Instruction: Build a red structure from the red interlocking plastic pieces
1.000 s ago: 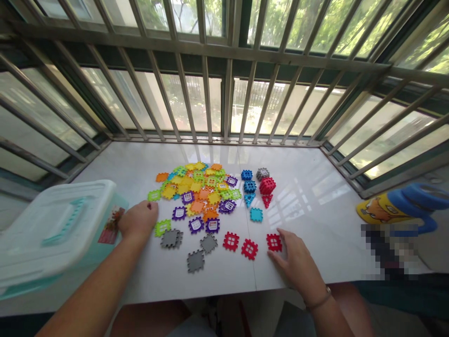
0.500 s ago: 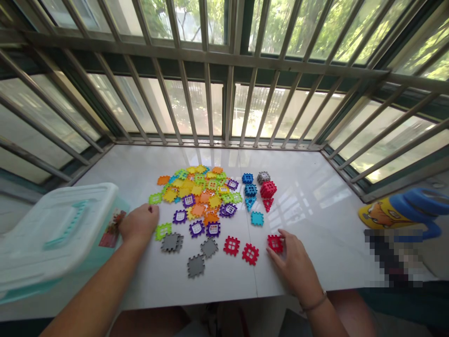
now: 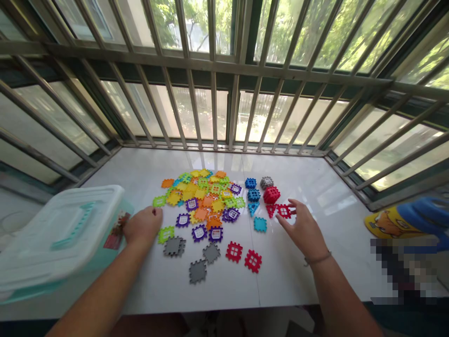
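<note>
My right hand point(image 3: 304, 228) holds a red square window tile point(image 3: 284, 211) in its fingertips, lifted just above the white sill, beside a red cube point(image 3: 271, 194) and a red triangle piece point(image 3: 270, 209). My left hand point(image 3: 142, 225) rests curled on the sill by a green tile point(image 3: 165, 233), at the left edge of a pile of coloured tiles point(image 3: 203, 199). Two more red tiles point(image 3: 243, 256) lie in front, with grey tiles point(image 3: 191, 255) to their left. Blue cubes point(image 3: 251, 189), a blue triangle, a grey cube point(image 3: 266, 181) and a teal tile point(image 3: 260, 224) sit mid-sill.
A lidded translucent teal storage box point(image 3: 59, 234) stands at the left. Metal window bars point(image 3: 224, 84) fence the sill on three sides. A yellow and blue toy point(image 3: 410, 220) lies at the right, with a blurred patch below it.
My right hand picked up the rightmost red tile from the sill and carried it away from me, up to the red cube and triangle. My left hand stayed in place.
</note>
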Demonstrator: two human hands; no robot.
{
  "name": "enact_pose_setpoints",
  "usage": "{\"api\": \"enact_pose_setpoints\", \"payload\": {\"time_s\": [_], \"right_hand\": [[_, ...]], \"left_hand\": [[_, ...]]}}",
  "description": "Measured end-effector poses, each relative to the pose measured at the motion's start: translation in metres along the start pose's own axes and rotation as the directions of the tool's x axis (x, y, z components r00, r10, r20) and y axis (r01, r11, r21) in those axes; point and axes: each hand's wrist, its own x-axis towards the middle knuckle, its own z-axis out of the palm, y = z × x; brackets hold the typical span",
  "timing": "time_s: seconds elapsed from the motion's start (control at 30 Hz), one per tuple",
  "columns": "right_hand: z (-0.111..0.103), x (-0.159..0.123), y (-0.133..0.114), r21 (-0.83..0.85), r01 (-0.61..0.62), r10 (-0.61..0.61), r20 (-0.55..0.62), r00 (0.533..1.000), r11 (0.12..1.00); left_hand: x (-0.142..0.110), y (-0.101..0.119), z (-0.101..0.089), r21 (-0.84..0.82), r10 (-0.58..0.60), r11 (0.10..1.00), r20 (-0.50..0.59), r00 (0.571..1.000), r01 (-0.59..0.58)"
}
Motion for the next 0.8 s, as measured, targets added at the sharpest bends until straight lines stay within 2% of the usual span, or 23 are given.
{"api": "enact_pose_setpoints", "payload": {"time_s": [0.2, 0.37, 0.57, 0.8], "right_hand": [[0.013, 0.052, 0.012, -0.016, 0.070, -0.069, 0.026, 0.997, 0.997], [0.027, 0.079, 0.018, -0.082, 0.134, -0.125, 0.107, 0.986, 0.988], [0.030, 0.091, 0.017, -0.129, 0.123, -0.100, 0.173, 0.980, 0.984], [0.031, 0.094, 0.017, -0.131, 0.115, -0.088, 0.191, 0.978, 0.985]], "left_hand": [[0.000, 0.000, 0.000, -0.003, 0.006, 1.000, -0.006, 1.000, -0.006], [-0.001, 0.000, -0.002, 0.007, 0.003, 1.000, 0.005, 1.000, -0.003], [-0.001, 0.001, -0.002, 0.001, -0.003, 1.000, -0.002, 1.000, 0.003], [0.002, -0.004, 0.003, -0.005, -0.002, 1.000, -0.019, 1.000, 0.002]]}}
